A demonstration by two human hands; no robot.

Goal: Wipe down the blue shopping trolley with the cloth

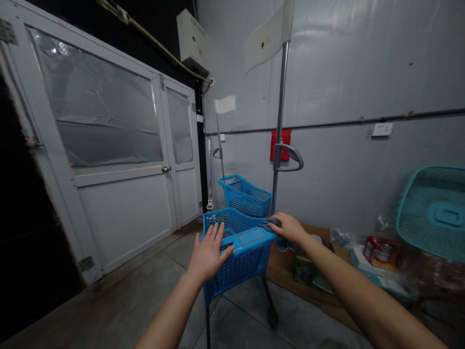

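A blue plastic basket cart [238, 261] on thin black legs stands right in front of me on the concrete floor. My left hand [209, 252] lies flat with fingers spread on the near rim of the basket. My right hand [286, 227] is closed on a dark blue cloth [281, 241] pressed against the basket's right rim. A metal pole with a grey handle [286, 157] rises behind the basket and carries a white flag [267, 36] at its top.
A second blue basket cart [245, 195] with its own pole and flag stands behind, near the grey wall. White double doors [119, 194] are on the left. At right lie cardboard [286, 276], tins [379, 251] and a teal fan grille [434, 213].
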